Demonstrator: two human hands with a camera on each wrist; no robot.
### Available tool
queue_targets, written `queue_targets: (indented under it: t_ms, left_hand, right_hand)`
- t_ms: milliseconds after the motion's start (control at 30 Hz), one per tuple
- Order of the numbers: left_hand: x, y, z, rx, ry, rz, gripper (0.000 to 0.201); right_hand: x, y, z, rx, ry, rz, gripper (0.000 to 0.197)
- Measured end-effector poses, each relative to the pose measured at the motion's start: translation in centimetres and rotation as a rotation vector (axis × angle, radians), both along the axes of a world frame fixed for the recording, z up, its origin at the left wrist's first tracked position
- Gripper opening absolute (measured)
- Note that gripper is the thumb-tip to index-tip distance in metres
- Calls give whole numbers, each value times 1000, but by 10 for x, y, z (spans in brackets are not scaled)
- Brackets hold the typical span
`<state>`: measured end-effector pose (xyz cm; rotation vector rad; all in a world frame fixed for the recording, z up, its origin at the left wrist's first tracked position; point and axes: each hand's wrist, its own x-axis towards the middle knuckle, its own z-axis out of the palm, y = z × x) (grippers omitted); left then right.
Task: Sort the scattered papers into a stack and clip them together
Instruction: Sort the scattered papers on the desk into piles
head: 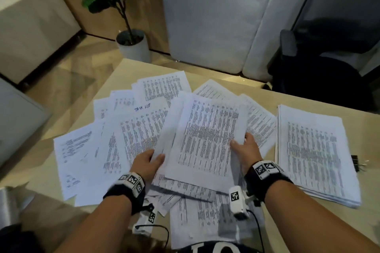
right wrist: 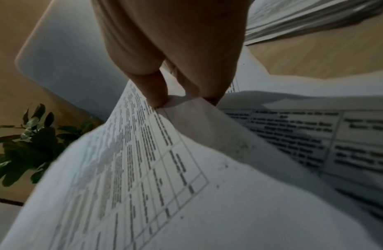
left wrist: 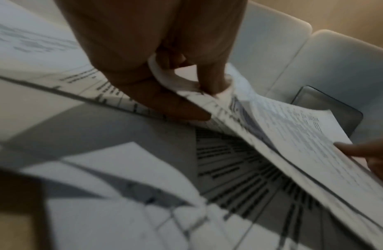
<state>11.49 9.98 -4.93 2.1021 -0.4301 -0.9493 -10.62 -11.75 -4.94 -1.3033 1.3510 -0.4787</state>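
Printed white sheets (head: 141, 127) lie scattered across a light wooden table (head: 308, 96). Between both hands a small bundle of sheets (head: 207, 139) is held just above the mess. My left hand (head: 150, 162) pinches the bundle's left edge, thumb on top; the left wrist view shows thumb and fingers (left wrist: 214, 79) clamping bent paper (left wrist: 293, 135). My right hand (head: 244, 148) pinches its right edge, and the right wrist view shows fingertips (right wrist: 158, 94) nipping the page (right wrist: 143, 169). A squared stack (head: 314, 154) lies at the right, with a black binder clip (head: 356, 163) beside it.
A potted plant (head: 131, 45) stands on the floor past the table's far edge. White cushioned seating (head: 216, 16) is behind it and a dark office chair (head: 320, 68) at the far right. More loose sheets (head: 197, 217) lie near my body.
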Motion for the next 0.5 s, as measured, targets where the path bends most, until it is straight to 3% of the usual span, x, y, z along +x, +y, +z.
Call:
queue_targets:
  t_ms: [133,200,300,400,500]
  left_hand:
    - [-5,6,5,129,-265,-82,28]
    - [-7,11,7,120,-309,-41,27]
    - [-9,16,4,57,-273,51,20]
    - [-17,12,10,-34,-162,-15,12]
    - [-24,2,17,-46,-126,-20,19]
  right_hand:
    - [-6,3,-4,38,64,5,11]
    - [-10,4,-5,62,52,-4,8]
    - [-12,6,-2,44,21,34,14]
    - [-9,11,4,39,-40,50,24]
    - [-7,14,6,66,-59,71,43]
